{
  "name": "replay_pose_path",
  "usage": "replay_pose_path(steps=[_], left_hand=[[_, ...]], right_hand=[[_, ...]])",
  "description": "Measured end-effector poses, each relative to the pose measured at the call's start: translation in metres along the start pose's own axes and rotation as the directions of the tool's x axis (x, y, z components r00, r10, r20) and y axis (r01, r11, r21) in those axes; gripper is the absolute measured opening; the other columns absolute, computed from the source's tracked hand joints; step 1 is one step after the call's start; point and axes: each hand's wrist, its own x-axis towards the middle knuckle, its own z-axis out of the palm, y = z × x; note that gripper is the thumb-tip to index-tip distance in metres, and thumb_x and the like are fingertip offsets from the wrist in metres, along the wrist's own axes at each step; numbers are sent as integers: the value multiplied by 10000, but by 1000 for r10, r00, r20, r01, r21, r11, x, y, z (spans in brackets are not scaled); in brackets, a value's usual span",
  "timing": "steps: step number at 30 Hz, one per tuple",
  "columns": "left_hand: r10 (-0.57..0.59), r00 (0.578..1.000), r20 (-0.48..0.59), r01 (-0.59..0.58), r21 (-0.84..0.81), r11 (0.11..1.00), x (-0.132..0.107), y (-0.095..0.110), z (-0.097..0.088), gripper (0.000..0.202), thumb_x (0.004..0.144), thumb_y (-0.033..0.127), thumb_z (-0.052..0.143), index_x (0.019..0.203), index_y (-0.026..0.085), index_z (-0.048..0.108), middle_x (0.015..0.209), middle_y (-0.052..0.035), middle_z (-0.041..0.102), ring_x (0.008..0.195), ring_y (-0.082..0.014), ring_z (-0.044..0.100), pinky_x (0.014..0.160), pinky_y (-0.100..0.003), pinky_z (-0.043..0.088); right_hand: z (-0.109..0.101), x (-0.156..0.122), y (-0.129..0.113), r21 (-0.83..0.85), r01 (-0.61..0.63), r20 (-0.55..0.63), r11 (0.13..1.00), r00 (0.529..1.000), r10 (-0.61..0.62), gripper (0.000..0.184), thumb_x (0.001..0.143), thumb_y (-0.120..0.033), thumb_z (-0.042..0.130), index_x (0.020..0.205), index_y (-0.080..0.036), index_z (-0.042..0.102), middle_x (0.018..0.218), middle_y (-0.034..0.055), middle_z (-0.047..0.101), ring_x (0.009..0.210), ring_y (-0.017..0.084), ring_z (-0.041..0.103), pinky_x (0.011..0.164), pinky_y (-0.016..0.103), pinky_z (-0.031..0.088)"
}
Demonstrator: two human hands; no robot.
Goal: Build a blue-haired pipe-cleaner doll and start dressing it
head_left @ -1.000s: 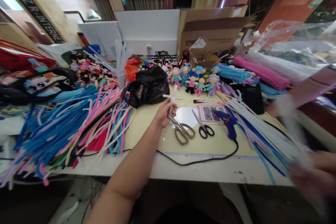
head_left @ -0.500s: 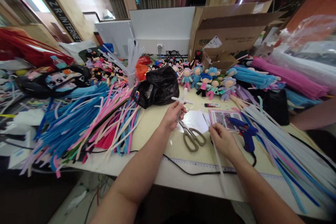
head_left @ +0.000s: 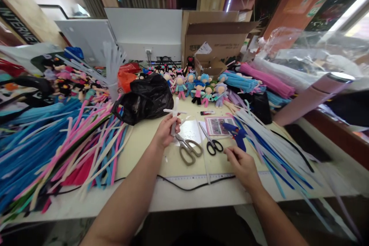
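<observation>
My left hand (head_left: pixel 168 128) is closed around a white fuzzy pipe-cleaner cross (head_left: pixel 174 113), its arms sticking out above my fingers. Just below that hand lie large scissors with grey-brown handles (head_left: pixel 188 150). My right hand (head_left: pixel 240 164) hovers over the table's right half, fingertips drawn together and nothing visible in them. Close to its fingertips are smaller scissors with black handles (head_left: pixel 214 147). Between the two scissors a single white pipe cleaner (head_left: pixel 206 163) lies on the table, running toward the front edge. A blue glue gun (head_left: pixel 238 137) rests beyond my right hand.
Loose coloured pipe cleaners (head_left: pixel 95 142) cover the left side, and white and blue ones (head_left: pixel 265 138) the right. A black plastic bag (head_left: pixel 147 98), small dolls (head_left: pixel 198 90) and a cardboard box (head_left: pixel 216 38) stand behind. A black cable (head_left: pixel 184 189) crosses the front; a pink flask (head_left: pixel 314 98) stands right.
My view has turned to the right. My right hand has let go of the white pipe cleaner and moved off to its right. My left hand still holds the white cross.
</observation>
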Motion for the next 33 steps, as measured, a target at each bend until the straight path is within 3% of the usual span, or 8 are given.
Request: replay_pose_path(steps=[5,8,12,16,20,24,28,33], left_hand=[[7,1000,-4,-7,12,1000,1,-1,0,323,692,258,704,968,131,595,640,25,584,440,-48,444,433,-177,324],[6,1000,1,-6,24,1000,1,-2,0,343,685,272,720,970,134,589,641,27,585,437,-45,442,429,-173,324],[2,1000,1,-2,29,1000,1,-3,0,358,671,264,732,976,143,588,650,25,590,453,-48,454,438,-173,336],[2,1000,-17,-2,9,1000,0,-1,-1,356,671,239,714,992,149,591,670,24,599,467,-54,469,447,-182,352],[10,999,-51,-9,6,1000,1,1,-1,357,659,215,704,991,149,590,676,28,599,471,-58,486,458,-190,374],[12,998,-67,-12,3,1000,2,1,-3,347,654,206,697,977,148,585,693,27,603,470,-59,491,459,-196,380],[5,996,-86,-4,10,1000,4,-1,-7,367,668,203,694,1013,146,583,720,18,615,484,-68,513,469,-207,402],[6,994,-105,-4,20,1000,6,-2,-11,377,692,215,697,1044,151,577,736,13,624,487,-71,527,476,-207,423]], right_hand=[[-19,-21,19,-7,-86,-44,996,995,86,330,844,-478,518,683,-194,574,585,-20,486,561,137,449,541,249,350],[-20,-25,13,15,-69,-14,998,998,69,317,850,-459,522,686,-193,579,599,-14,513,578,140,472,553,246,366],[-10,-13,-25,50,84,107,995,990,-89,287,885,-392,488,700,-196,587,624,-7,557,607,141,518,599,244,387],[9,20,-74,59,251,173,966,951,-258,239,885,-328,494,710,-206,600,652,-4,601,630,140,540,624,245,380],[36,62,-98,-67,319,219,945,929,-298,137,862,-250,517,773,-215,616,749,-1,658,697,143,568,644,246,367],[60,87,-86,-308,234,238,922,958,-164,150,846,-217,531,970,-214,616,876,39,690,815,183,609,682,273,363],[67,91,-65,-497,148,285,855,958,-1,212,841,-259,554,1045,-213,586,952,92,698,840,236,639,650,295,349],[65,90,-58,-523,167,317,836,948,9,191,860,-320,541,1019,-220,580,885,91,708,813,250,651,619,292,326]])
